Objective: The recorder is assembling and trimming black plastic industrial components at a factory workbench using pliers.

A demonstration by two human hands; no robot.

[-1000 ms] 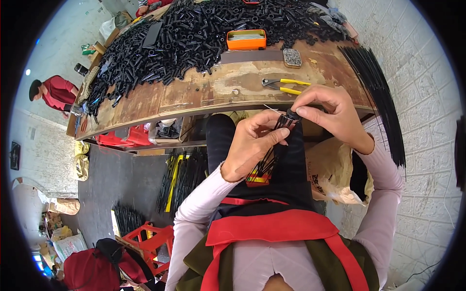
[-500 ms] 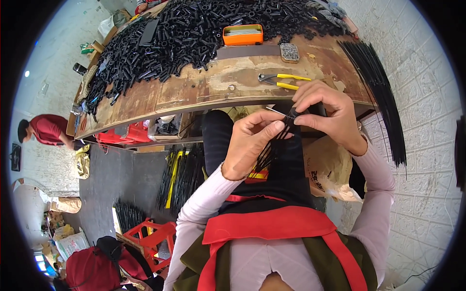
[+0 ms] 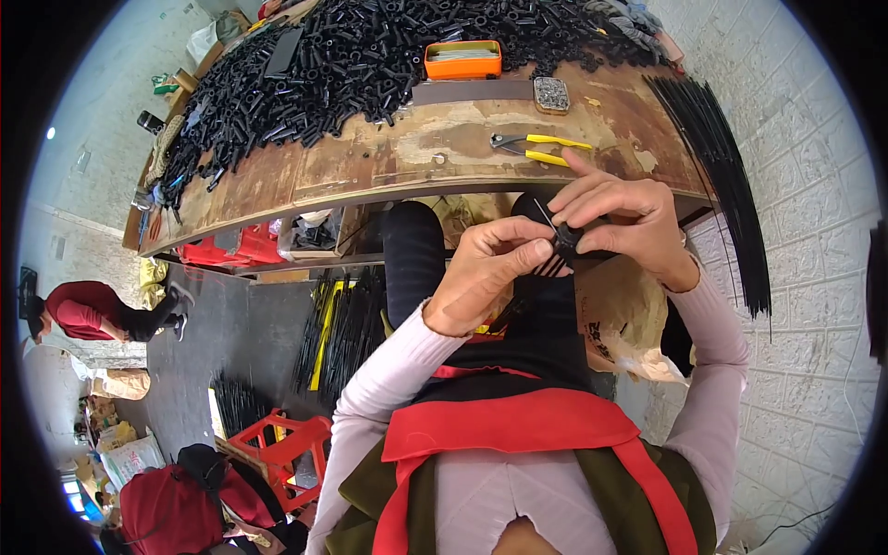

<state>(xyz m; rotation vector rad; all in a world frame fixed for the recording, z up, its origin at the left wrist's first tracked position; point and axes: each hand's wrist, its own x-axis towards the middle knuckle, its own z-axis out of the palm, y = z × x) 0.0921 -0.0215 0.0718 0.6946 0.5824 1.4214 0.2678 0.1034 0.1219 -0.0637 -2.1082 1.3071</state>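
Over my lap, both hands meet at a small black plastic hub point(image 3: 565, 245) with several thin black ribs point(image 3: 553, 268) fanning from it, much like part of an umbrella frame. My left hand point(image 3: 490, 273) is closed, its thumb and forefinger pinching at the rib ends beside the hub. Fingers of my right hand point(image 3: 634, 220) grip the hub from the other side. A thin pale wire point(image 3: 544, 210) sticks up between the two hands. Just beyond my right fingers, yellow-handled end-cutting nippers point(image 3: 546, 146) lie on the wooden table point(image 3: 370, 166). My fingers partly hide the hub.
Black plastic tubes point(image 3: 305, 92) are heaped across the table. Behind the nippers sit an orange box point(image 3: 462, 61) of thin rods and a clear tin point(image 3: 551, 94) of small metal bits. Long black rods point(image 3: 726, 176) overhang the right edge. A red stool point(image 3: 282, 449) and a person point(image 3: 83, 310) are at left.
The ribs have swung and now show shorter and closer under the hub. The wire stands more upright. At far left, the other person has shifted, legs now in sight.
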